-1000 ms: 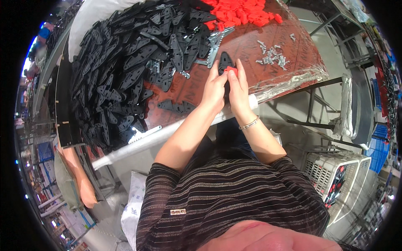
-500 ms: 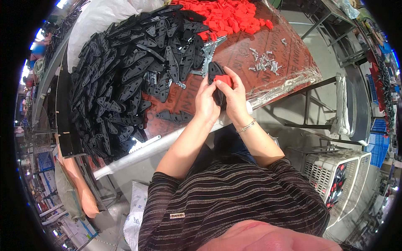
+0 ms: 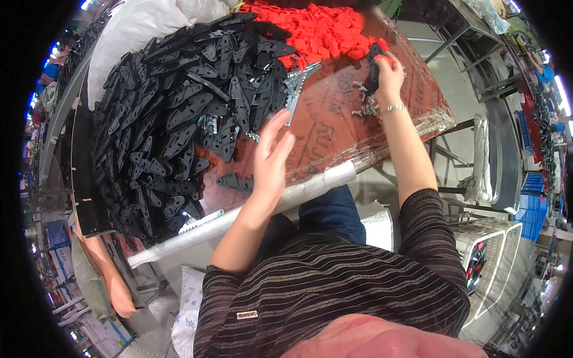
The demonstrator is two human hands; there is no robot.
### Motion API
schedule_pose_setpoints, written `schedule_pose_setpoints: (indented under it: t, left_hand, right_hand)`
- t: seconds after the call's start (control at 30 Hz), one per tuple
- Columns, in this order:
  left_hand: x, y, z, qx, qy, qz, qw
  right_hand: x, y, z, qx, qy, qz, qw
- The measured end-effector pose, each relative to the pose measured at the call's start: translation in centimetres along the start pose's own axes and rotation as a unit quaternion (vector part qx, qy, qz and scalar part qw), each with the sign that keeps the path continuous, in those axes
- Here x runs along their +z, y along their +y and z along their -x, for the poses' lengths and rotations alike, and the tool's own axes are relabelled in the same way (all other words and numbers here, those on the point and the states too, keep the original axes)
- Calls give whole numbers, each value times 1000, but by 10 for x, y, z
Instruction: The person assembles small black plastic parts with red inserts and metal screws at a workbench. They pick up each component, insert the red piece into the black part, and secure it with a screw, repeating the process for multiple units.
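Note:
My right hand (image 3: 389, 79) grips a black plastic part (image 3: 374, 67) with a red piece on it, at the right end of the red pile. Below that hand, small metal springs (image 3: 365, 107) lie scattered on the brown-red tabletop (image 3: 334, 113). My left hand (image 3: 271, 158) is raised over the table's near side with its fingers apart and nothing in them. Beyond its fingertips lie toothed silver metal strips (image 3: 295, 89). A large heap of black plastic parts (image 3: 173, 113) covers the table's left side, and red plastic pieces (image 3: 319, 33) are piled at the back.
A white roll (image 3: 322, 180) runs along the table's near edge. Clear plastic film (image 3: 424, 124) wraps the right corner. A white sack (image 3: 137, 42) stands behind the black heap. On the floor at right is a white crate (image 3: 498, 250). Another person's bare limb (image 3: 107, 268) shows at left.
Both hands held the black part together in the middle. The left has let go and drawn left with its fingers opening; the right has carried the part to the far right.

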State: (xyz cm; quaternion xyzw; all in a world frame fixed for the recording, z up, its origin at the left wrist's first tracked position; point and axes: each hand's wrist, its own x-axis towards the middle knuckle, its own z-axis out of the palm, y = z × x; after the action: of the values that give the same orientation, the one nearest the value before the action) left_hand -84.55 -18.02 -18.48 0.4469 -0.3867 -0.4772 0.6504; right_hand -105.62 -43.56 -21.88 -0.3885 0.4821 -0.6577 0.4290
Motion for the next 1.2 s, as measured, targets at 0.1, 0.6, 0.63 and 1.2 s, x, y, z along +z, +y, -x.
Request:
schedule_pose_setpoints:
  t: [0.1,0.6,0.63,1.2]
  left_hand:
    - [-28,5,21,26,34,-126,991]
    - [-73,36,87,130,-24,-568,813]
    - [-74,40,88,125,-37,-583,802]
    - [-94,36,78,108,-11,-665,739]
  right_hand:
    - [-2,22,-61,-50,51,80,994]
    - [0,30,-94,-75,-164,315,932]
    - [-2,13,-86,-90,-156,306,935]
    - [-60,-21,-33,-212,-227,568,762]
